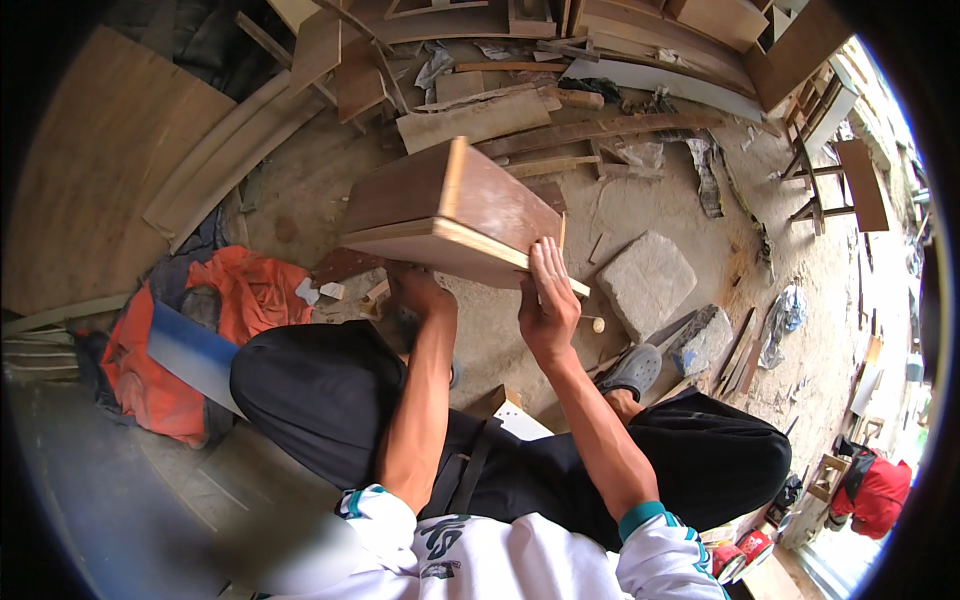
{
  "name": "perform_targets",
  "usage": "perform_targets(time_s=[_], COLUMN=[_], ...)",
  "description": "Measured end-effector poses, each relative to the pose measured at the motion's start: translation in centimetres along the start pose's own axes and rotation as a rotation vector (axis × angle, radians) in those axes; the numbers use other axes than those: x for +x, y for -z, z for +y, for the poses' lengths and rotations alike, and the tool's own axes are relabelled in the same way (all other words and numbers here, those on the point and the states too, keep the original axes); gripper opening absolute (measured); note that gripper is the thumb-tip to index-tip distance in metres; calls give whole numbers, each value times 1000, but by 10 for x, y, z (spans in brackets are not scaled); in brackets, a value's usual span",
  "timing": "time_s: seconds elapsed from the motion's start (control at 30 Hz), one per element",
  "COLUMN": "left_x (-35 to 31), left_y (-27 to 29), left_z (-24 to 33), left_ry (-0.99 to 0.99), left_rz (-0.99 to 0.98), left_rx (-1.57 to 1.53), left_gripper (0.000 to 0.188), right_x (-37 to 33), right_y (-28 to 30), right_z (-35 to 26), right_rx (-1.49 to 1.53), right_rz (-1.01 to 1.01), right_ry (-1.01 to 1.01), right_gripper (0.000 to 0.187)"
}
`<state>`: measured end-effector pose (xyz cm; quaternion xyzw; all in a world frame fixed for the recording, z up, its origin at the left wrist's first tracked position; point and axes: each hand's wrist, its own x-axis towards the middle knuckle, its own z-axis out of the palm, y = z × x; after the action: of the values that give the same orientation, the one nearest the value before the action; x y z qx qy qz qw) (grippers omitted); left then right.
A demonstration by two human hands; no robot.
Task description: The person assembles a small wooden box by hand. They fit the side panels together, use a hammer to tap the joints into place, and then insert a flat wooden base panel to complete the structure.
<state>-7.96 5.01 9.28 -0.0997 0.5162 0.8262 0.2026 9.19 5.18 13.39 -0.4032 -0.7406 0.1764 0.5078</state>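
Observation:
In front of me a wooden box with brown panels and pale plywood edges is held tilted above the floor. My left hand supports it from below at the near left, its fingers mostly hidden under the panel. At the near right corner, my right hand grips the box's edge, with the fingers laid along the side and the thumb lower down. Between my legs, partly hidden, lies a white piece with a wooden edge.
A square stone slab and a broken block lie right of the box. An orange and dark cloth is heaped at the left, near a large plywood sheet. Boards and scraps cover the far floor. A wooden chair stands far right.

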Motion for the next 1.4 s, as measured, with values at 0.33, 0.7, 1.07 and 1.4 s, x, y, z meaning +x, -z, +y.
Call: perform_targets(time_s=[0.33,0.7,1.07,1.4], left_x=[30,84,24,16], left_y=[28,46,19,38], left_z=[-18,-56,-35,-44], left_ry=[219,205,300,320], left_rz=[-325,-469,-216,159], left_rx=[-66,-155,-69,449], left_gripper=[48,49,56,72], right_x=[11,1,5,-22], right_y=[2,0,6,-18], right_z=[-53,-50,-50,7], right_rx=[-149,-105,-160,14], right_rz=[-142,-53,-98,-68], right_ry=[212,181,65,-356], right_gripper=[41,42,38,29])
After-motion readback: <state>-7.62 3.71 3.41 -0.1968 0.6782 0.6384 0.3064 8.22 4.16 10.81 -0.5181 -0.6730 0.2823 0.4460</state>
